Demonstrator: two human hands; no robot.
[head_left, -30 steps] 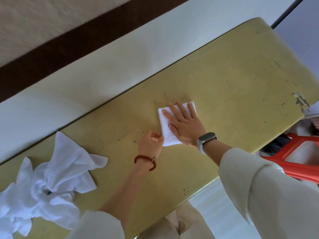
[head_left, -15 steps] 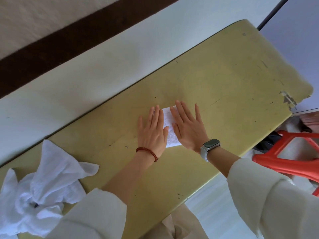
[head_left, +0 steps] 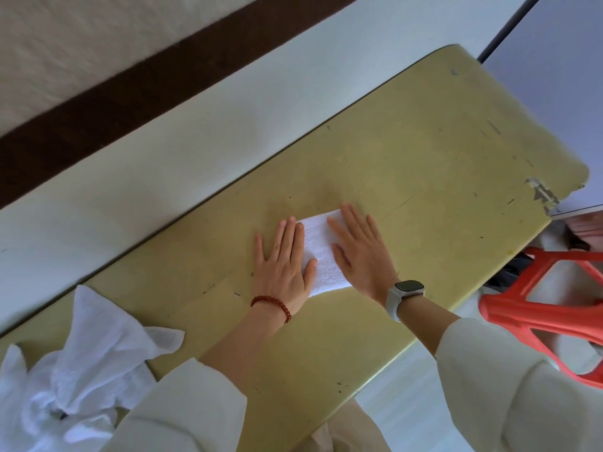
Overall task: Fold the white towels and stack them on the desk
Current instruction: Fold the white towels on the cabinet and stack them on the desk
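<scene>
At frame centre, the left hand and right hand press flat-fingered on the folded towel, while the unfolded heap, seemingly several towels, lies lower left, nearer the left hand.

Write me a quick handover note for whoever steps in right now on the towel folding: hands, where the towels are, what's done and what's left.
Left hand: open, flat, pressing the left side of the folded towel.
Right hand: open, flat, pressing its right side.
Folded towel lies mid-desk, a small rectangle between the hands.
Unfolded towels: a crumpled heap at the desk's left end, untouched.
Done: one towel folded and being smoothed; it looks like the only one on the stack spot.
Left: fold each towel from the heap and stack it on the folded one.
</scene>
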